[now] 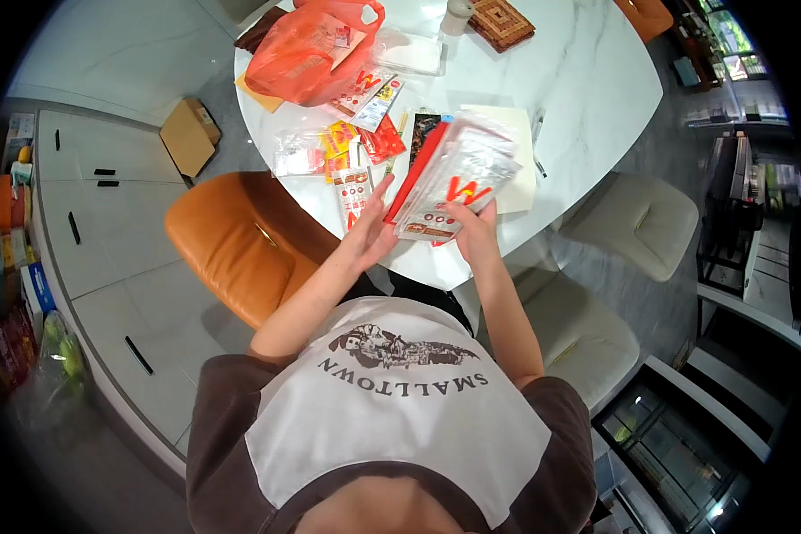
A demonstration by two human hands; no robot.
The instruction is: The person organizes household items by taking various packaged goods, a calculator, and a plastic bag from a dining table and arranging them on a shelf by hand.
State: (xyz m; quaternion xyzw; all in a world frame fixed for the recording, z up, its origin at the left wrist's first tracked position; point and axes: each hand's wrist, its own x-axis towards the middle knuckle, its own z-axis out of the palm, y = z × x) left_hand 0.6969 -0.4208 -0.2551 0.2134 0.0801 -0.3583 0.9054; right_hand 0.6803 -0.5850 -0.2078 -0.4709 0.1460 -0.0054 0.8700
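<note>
A stack of flat, clear plastic packets (pixel 458 178) with a red and yellow zigzag logo is held tilted above the near edge of the table. My right hand (pixel 478 233) grips its lower right corner, with the thumb on top. A red strip (pixel 418 169) shows along the stack's left side. At that side is my left hand (pixel 374 233), fingers extended and apart, its palm against or close to the lower left edge; contact is hard to make out. Just left of this hand lies a similar printed packet (pixel 351 191) on the table.
On the white marbled table (pixel 587 98) are a red plastic bag (pixel 298 58), yellow packets (pixel 338 142), a red packet (pixel 383 141), a cream sheet (pixel 516 200), a pen (pixel 539 147), a woven mat (pixel 502 22) and a cup (pixel 457 18). An orange chair (pixel 231 236) stands at left, grey chairs (pixel 636 222) at right.
</note>
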